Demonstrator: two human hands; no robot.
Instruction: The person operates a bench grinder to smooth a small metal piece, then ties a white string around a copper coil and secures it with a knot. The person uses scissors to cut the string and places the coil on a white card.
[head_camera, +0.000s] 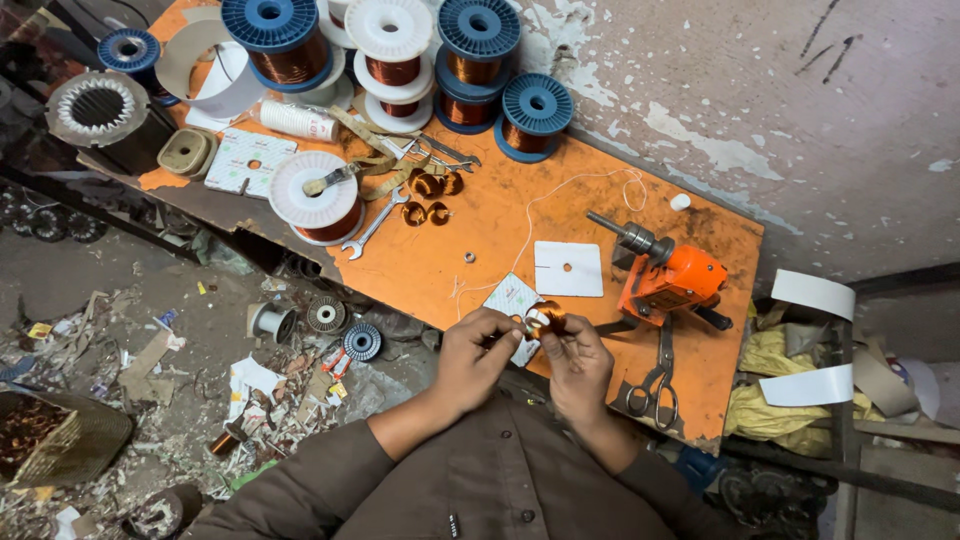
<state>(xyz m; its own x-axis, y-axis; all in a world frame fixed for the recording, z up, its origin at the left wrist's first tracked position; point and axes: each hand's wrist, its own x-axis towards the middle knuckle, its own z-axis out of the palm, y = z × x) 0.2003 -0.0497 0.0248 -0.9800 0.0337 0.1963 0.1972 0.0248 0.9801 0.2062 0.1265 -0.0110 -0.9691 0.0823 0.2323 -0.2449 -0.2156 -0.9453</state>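
Note:
Both my hands meet over the near edge of an orange workbench (480, 235). My left hand (472, 352) and my right hand (575, 362) together pinch a small coil of copper wire (547, 317) with a pale band across it. A thin white thread (540, 205) runs from the coil area up the bench. Just behind the coil lie a patterned white card (510, 296) and a plain white square card with a hole (568, 268).
An orange hand-crank winder (665, 275) stands right of my hands, scissors (655, 385) below it. Several copper-wire spools (470, 55) crowd the far end, with wrenches (378, 220) and small wound coils (428, 198). The floor at left is littered with scrap (250, 380).

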